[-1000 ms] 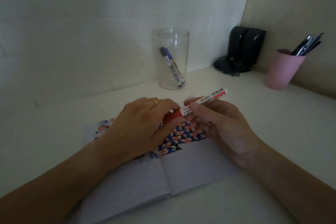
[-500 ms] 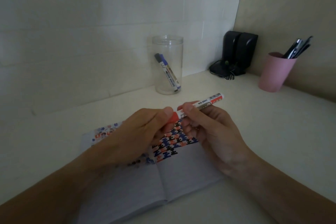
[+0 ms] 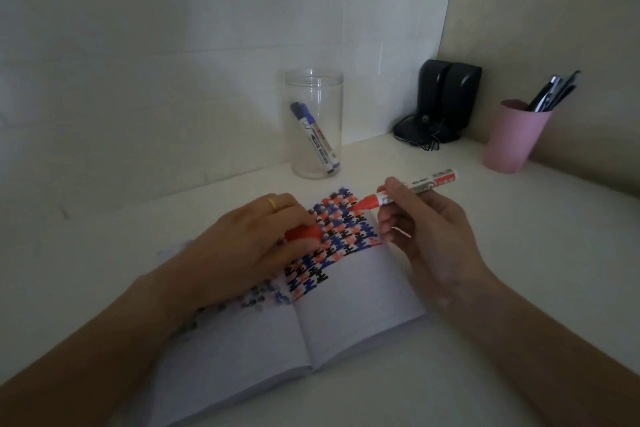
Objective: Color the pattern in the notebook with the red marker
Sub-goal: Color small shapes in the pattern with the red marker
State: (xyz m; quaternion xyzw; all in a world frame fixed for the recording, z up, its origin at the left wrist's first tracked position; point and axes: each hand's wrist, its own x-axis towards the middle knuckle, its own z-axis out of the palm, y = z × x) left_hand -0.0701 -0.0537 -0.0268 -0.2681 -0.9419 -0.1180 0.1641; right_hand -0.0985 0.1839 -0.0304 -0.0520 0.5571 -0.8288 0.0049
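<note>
While the red marker hovers uncapped over the page, its tip sits just above the pattern's upper right edge, at centre frame. Right hand pinches the barrel w/ thumb and forefinger; whether the tip touches paper can't be told. Left hand rests on the notebook, fingers curled round the red cap, and covers part of the left page.

Notebook lies open on the white desk, lower centre. Pattern so far: interlocking shapes in red, blue and black across the top of the right page, w/ more on the left page under the left hand. Lower part of both pages reads blank. Judged from that, colouring is partway: many red cells filled, how many remain isn't clear, and the next stroke looks due at the upper right edge.

Behind, upper centre: clear jar w/ a blue marker. Upper right: black speakers, pink cup of pens
</note>
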